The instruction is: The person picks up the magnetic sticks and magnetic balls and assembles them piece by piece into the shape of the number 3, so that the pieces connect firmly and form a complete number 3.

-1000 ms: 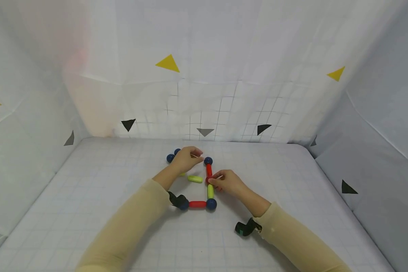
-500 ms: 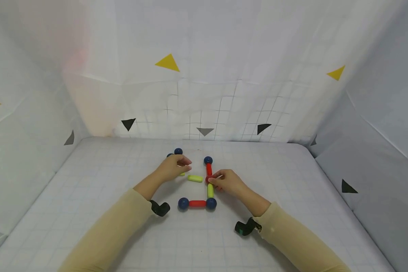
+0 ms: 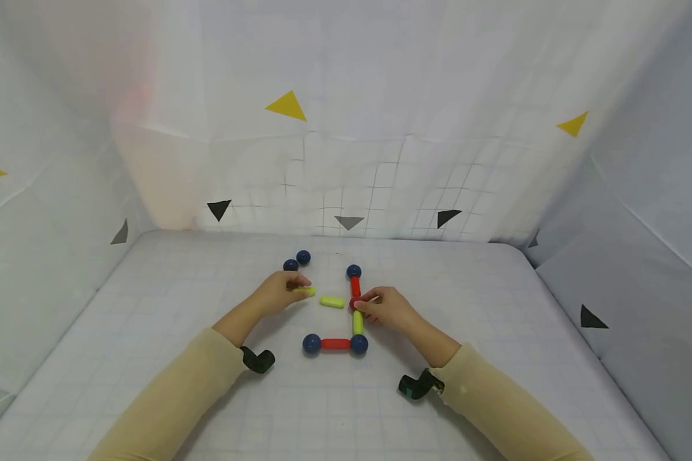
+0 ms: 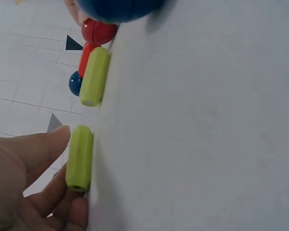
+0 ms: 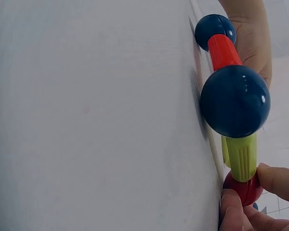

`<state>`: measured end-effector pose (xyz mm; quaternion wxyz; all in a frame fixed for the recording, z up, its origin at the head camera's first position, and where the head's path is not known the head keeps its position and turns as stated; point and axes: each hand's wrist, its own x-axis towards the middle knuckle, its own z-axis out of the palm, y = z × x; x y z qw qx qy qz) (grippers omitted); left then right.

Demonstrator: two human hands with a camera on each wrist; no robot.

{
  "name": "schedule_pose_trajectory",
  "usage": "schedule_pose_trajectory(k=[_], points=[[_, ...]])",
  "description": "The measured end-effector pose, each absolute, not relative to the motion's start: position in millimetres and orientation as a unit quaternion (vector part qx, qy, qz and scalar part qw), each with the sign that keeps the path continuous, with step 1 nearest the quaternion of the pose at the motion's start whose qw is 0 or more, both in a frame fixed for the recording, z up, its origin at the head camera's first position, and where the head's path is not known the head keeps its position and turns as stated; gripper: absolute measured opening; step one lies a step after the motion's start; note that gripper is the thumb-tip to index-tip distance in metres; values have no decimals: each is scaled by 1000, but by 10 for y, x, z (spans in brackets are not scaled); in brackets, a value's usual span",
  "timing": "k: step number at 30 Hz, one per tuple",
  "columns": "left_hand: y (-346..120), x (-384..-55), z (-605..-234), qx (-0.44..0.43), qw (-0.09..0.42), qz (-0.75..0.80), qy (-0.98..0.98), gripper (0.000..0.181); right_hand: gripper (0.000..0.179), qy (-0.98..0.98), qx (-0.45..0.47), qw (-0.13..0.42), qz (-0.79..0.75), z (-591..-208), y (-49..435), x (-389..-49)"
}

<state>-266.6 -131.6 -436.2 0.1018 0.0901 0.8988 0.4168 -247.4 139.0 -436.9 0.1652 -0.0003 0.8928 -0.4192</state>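
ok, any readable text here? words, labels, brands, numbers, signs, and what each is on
No readable text in any view.
Black device at the right wrist: small green patch, too small to tell if it's a label.
Corner blue ball: tiny pale specks, can't tell print from glare.
Wall triangles: no lettering.

no readable txt, no legible labels, brands, nos. or signs, any view

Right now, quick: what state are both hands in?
Left hand: at a yellow-green faceted rod; whether closed on it cannot be told.
Right hand: holding the glossy red ball.
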Motion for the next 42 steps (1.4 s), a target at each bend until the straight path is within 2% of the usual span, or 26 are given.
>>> schedule_pose_trajectory(k=[15,26,32,42], points=[[-1357,-2627,-4469,73,91,416,902,21,37,891,-4,174,-420,-4381,1392,-2507],[-1375,-2629,-4504,66,84,436,894,21,35,884,-41,212,-415,-4292,1467,-2587],[-1373,-2642,-4512,59,77,442,892,21,28,903,-47,172,-391,-4242,1502,-2707],[-1295,-2661,-4437,73,61,454,886,23,33,911,-33,98,-400,-4280,1461,-2947]])
